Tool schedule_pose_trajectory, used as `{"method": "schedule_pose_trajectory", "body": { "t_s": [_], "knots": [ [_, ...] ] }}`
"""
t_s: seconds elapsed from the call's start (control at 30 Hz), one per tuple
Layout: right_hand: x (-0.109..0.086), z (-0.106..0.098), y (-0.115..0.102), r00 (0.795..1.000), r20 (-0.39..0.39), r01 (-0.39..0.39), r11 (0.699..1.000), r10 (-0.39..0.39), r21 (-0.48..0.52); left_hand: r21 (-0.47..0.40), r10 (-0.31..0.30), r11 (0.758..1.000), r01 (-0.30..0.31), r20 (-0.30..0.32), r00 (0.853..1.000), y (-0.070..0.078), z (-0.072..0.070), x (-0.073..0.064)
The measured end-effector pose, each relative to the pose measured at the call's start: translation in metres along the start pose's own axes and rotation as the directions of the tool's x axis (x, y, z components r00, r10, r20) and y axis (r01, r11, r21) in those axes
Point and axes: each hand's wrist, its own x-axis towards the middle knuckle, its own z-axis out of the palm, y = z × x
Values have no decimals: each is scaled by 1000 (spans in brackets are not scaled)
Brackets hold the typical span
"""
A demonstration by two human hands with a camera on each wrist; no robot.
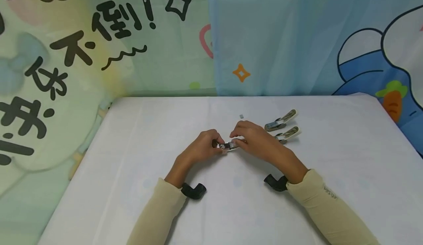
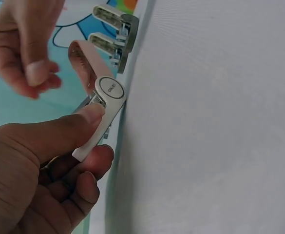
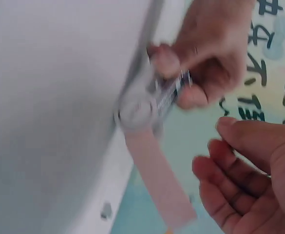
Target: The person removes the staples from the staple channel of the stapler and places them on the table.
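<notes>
My left hand (image 1: 204, 146) grips a small white-and-pink stapler (image 2: 114, 90) between thumb and fingers, above the white table. The stapler's pink handle (image 3: 159, 183) is swung up away from its white body, and its metal magazine (image 3: 174, 95) shows under the left fingers in the right wrist view. My right hand (image 1: 254, 138) hovers just right of the stapler, its fingers (image 3: 225, 170) loosely bent with nothing between them. In the left wrist view a gap shows between the right hand (image 2: 28, 48) and the pink handle.
Two more staplers (image 1: 280, 120) (image 1: 290, 133) lie on the white table (image 1: 138, 201) beyond my right hand, their handles raised. A small grey metal piece (image 1: 241, 116) lies near the back, left of them. A printed curtain (image 1: 264, 35) hangs behind the table.
</notes>
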Motion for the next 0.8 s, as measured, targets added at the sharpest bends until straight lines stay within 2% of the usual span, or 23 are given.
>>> {"method": "schedule_pose_trajectory", "body": {
  "t_s": [0.07,0.17,0.4,0.57,0.8],
  "knots": [
    [2,6,-3,999,-17,50,999,-50,15,-6,3,1000,-3,2,1000,-1,0,0],
    [3,14,-5,999,12,50,999,-50,18,-25,5,1000,-5,10,1000,0,0,1],
    [5,23,-4,995,96,-36,999,35,9,-48,-7,999,8,22,1000,2,0,-1],
    [7,29,-4,992,80,-104,993,100,54,-49,-17,999,18,22,1000,2,0,0],
    [6,32,-4,977,60,-212,969,206,130,-54,-12,998,13,27,1000,3,2,1]
  ]
}}
